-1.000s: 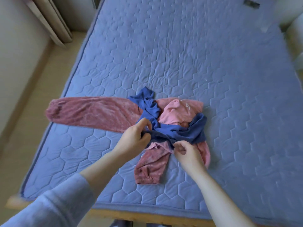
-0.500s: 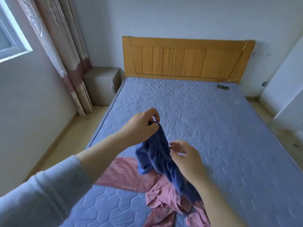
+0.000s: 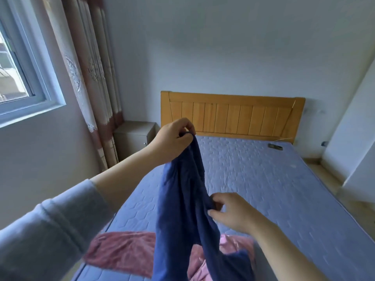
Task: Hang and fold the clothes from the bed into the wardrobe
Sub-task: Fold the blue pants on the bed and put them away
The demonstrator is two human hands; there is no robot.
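Observation:
A dark blue garment (image 3: 182, 209) hangs in the air in front of me, over the near part of the bed (image 3: 263, 179). My left hand (image 3: 174, 138) pinches its top edge, raised high. My right hand (image 3: 231, 211) grips the cloth's right edge lower down, fingers curled into the fabric. Below the blue garment, pink and dusty-red clothes (image 3: 121, 252) lie on the blue quilted mattress, partly hidden behind the hanging cloth. The garment's lower end runs out of the frame.
A wooden headboard (image 3: 233, 114) stands at the far end of the bed. A grey nightstand (image 3: 134, 136) and a curtain (image 3: 95, 88) fill the left corner beside a window (image 3: 18, 78). A small dark object (image 3: 275, 147) lies near the headboard. White furniture (image 3: 357, 138) stands at right.
Both hands have lifted the blue garment off the pink clothes; my left hand has risen higher and the cloth hangs longer. The view has tilted up toward the headboard and wall.

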